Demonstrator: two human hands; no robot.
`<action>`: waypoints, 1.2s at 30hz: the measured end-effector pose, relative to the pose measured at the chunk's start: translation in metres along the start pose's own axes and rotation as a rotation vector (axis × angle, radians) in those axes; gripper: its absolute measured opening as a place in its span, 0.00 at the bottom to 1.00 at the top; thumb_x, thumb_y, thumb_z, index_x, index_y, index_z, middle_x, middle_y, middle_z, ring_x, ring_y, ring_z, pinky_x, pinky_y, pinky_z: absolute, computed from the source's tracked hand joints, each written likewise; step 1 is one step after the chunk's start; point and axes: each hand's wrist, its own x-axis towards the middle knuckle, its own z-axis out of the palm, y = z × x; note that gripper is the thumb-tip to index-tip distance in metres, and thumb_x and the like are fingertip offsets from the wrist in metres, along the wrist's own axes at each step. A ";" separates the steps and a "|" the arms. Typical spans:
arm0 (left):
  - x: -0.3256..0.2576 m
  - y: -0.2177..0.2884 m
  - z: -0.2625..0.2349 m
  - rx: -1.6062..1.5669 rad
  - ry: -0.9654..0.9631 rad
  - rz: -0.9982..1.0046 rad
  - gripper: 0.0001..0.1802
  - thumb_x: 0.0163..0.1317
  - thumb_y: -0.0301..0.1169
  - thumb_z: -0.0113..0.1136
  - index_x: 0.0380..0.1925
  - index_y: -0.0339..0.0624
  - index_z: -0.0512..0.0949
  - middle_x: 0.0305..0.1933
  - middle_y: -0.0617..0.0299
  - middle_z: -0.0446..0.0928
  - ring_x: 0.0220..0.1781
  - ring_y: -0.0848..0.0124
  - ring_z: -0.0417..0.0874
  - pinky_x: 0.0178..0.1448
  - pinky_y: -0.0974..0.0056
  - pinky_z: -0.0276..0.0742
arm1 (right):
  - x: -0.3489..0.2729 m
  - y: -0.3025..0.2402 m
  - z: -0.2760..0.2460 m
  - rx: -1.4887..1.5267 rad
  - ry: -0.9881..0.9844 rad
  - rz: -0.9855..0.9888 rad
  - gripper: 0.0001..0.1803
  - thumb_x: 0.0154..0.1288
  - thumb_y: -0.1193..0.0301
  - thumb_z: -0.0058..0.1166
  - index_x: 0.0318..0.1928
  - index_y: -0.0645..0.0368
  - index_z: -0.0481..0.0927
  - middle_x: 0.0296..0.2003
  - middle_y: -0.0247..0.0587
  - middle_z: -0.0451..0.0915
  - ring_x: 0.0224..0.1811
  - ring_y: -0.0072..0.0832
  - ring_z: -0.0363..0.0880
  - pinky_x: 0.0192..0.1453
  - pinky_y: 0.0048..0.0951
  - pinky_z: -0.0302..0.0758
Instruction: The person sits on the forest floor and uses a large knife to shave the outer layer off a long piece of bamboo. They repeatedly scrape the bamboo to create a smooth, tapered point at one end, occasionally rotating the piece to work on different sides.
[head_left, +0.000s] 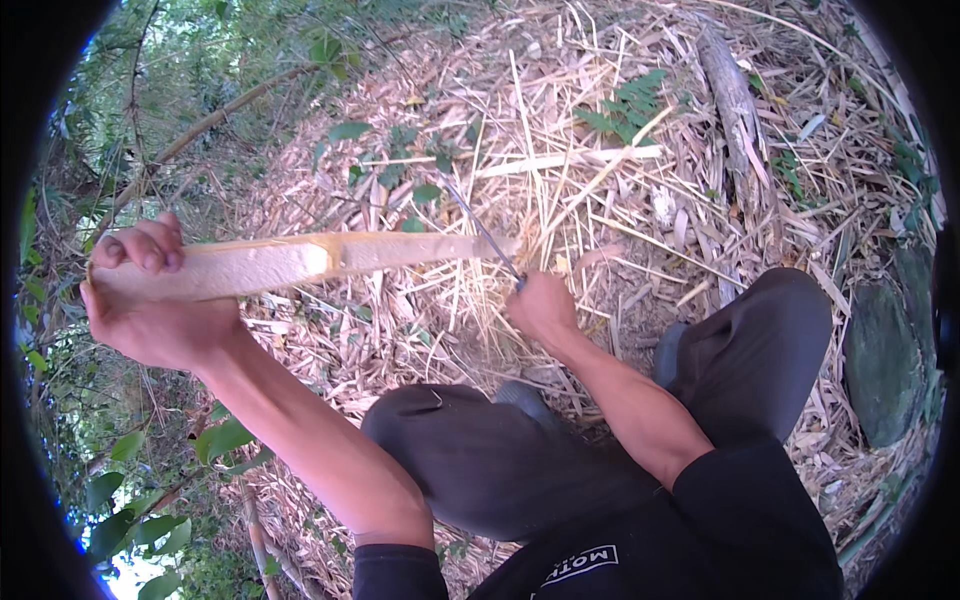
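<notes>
My left hand (165, 320) is closed round the left end of a long split bamboo strip (270, 268), fingers over its upper edge. The strip reaches rightward across the view, its pale inner face showing and a node ridge near its middle. In my right hand (547, 308) is a knife, the handle mostly hidden in the fist. Its thin dark blade (475, 220) points up and left, crossing the strip near its right end. Whether blade and wood touch I cannot tell.
Pale shavings and bamboo slivers (560, 165) cover the ground. A weathered log (732, 110) lies at the upper right, and a flat greenish slab (885, 365) at the far right. Leafy plants (225, 438) crowd the left. My bent knees (755, 340) are below the work.
</notes>
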 end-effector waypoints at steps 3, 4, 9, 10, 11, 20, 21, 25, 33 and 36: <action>0.009 -0.001 -0.015 -0.024 -0.004 -0.013 0.21 0.70 0.46 0.31 0.31 0.45 0.68 0.19 0.63 0.65 0.22 0.70 0.65 0.45 0.53 0.66 | -0.028 -0.054 -0.040 0.102 -0.078 -0.166 0.16 0.57 0.67 0.59 0.41 0.67 0.81 0.26 0.57 0.83 0.28 0.48 0.84 0.37 0.45 0.81; 0.010 -0.001 -0.014 -0.027 -0.025 -0.018 0.21 0.70 0.46 0.31 0.31 0.46 0.68 0.19 0.63 0.65 0.22 0.70 0.65 0.45 0.53 0.66 | -0.033 -0.062 -0.046 0.129 -0.086 -0.182 0.16 0.57 0.67 0.59 0.42 0.67 0.82 0.27 0.58 0.83 0.30 0.48 0.85 0.39 0.45 0.81; 0.007 0.009 0.000 -0.039 -0.032 0.006 0.20 0.69 0.46 0.31 0.30 0.46 0.68 0.19 0.63 0.65 0.21 0.70 0.64 0.44 0.55 0.65 | 0.008 0.028 -0.003 0.092 -0.097 0.076 0.19 0.57 0.66 0.59 0.46 0.67 0.83 0.35 0.63 0.83 0.42 0.48 0.86 0.47 0.46 0.81; 0.005 0.008 -0.003 -0.090 -0.085 -0.009 0.20 0.69 0.46 0.31 0.30 0.46 0.68 0.19 0.63 0.65 0.21 0.70 0.64 0.43 0.55 0.65 | 0.008 0.042 -0.010 0.079 -0.162 0.230 0.20 0.57 0.66 0.60 0.46 0.68 0.83 0.36 0.63 0.84 0.43 0.48 0.86 0.48 0.45 0.81; 0.006 0.007 -0.005 -0.141 -0.140 -0.024 0.20 0.69 0.46 0.31 0.30 0.46 0.68 0.19 0.63 0.65 0.21 0.70 0.64 0.43 0.55 0.64 | 0.014 0.043 -0.005 0.058 -0.145 0.232 0.19 0.57 0.66 0.59 0.45 0.68 0.83 0.36 0.63 0.84 0.43 0.49 0.86 0.48 0.46 0.81; 0.011 -0.004 -0.034 -0.082 -0.090 -0.063 0.20 0.69 0.44 0.30 0.30 0.45 0.68 0.20 0.62 0.66 0.23 0.70 0.64 0.45 0.56 0.64 | -0.008 -0.014 -0.005 0.123 -0.086 -0.011 0.20 0.55 0.65 0.59 0.43 0.70 0.82 0.31 0.60 0.84 0.37 0.50 0.86 0.43 0.48 0.81; 0.009 -0.004 -0.030 -0.064 -0.082 -0.059 0.20 0.69 0.44 0.31 0.30 0.45 0.68 0.20 0.62 0.66 0.23 0.70 0.64 0.43 0.57 0.64 | 0.001 0.026 0.018 0.017 -0.087 0.043 0.21 0.55 0.64 0.59 0.44 0.69 0.82 0.31 0.58 0.84 0.35 0.49 0.86 0.43 0.46 0.81; 0.011 0.002 -0.021 -0.079 -0.012 -0.022 0.19 0.69 0.44 0.32 0.30 0.45 0.67 0.19 0.62 0.64 0.22 0.70 0.65 0.38 0.62 0.64 | 0.042 0.118 0.036 -0.055 -0.072 0.226 0.18 0.53 0.65 0.58 0.40 0.67 0.85 0.31 0.55 0.85 0.34 0.44 0.86 0.44 0.40 0.82; 0.005 -0.003 0.003 0.167 0.426 -0.061 0.20 0.75 0.43 0.26 0.34 0.43 0.66 0.29 0.59 0.66 0.32 0.69 0.67 0.38 0.65 0.67 | 0.032 0.132 0.063 0.389 -0.161 0.350 0.15 0.52 0.62 0.61 0.27 0.64 0.83 0.22 0.43 0.83 0.24 0.31 0.85 0.33 0.31 0.80; -0.001 0.000 0.005 0.200 0.445 -0.051 0.22 0.76 0.44 0.25 0.35 0.42 0.67 0.28 0.59 0.68 0.29 0.71 0.68 0.34 0.67 0.66 | 0.030 0.136 0.066 0.382 -0.162 0.364 0.15 0.53 0.61 0.61 0.26 0.63 0.83 0.22 0.40 0.83 0.22 0.30 0.85 0.33 0.31 0.80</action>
